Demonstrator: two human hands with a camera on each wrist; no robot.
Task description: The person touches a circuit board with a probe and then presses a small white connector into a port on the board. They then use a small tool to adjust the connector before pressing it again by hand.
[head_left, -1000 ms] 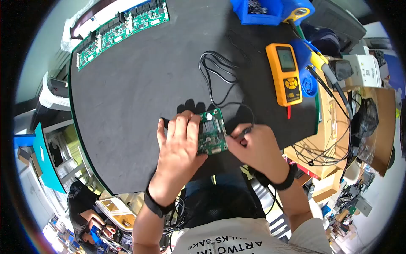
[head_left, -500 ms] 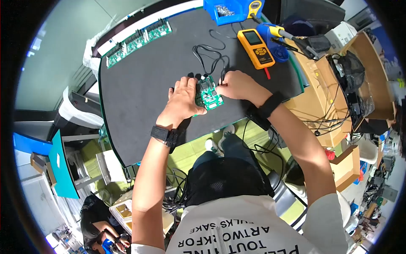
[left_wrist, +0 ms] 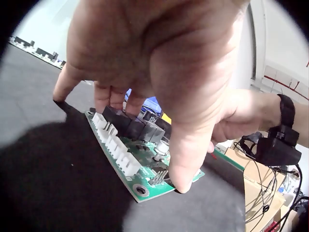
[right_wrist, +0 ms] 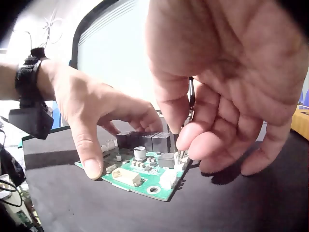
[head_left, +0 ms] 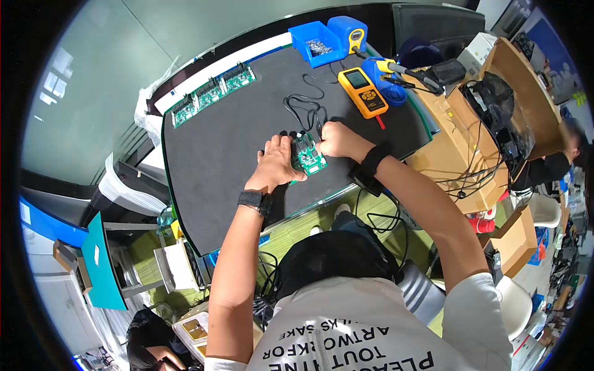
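Note:
A small green circuit board [head_left: 314,163] lies flat on the dark mat. My left hand [head_left: 275,166] spans it from the left, thumb on the near edge and fingertips at the far side beside the black blocks. White connectors [left_wrist: 113,145] line one edge in the left wrist view. My right hand [head_left: 341,142] pinches a slim black corded probe [right_wrist: 192,94] between thumb and fingers, right at the metal pins along the board's right edge. Its tip is mostly hidden behind the fingers. The probe's black cord [head_left: 301,106] loops on the mat beyond the board.
An orange handheld meter [head_left: 363,93] lies to the right, beside a blue soldering-iron stand [head_left: 394,94]. Further back are a blue bin [head_left: 326,60] of small metal parts and a blue-yellow soldering station [head_left: 346,31]. Long green boards [head_left: 213,94] lie at the far left. Cardboard boxes [head_left: 445,145] stand right of the table.
The head view has drawn back and tilted, so the hands and table look smaller. Both hands stay at the board, and the probe now stands more upright in the right hand.

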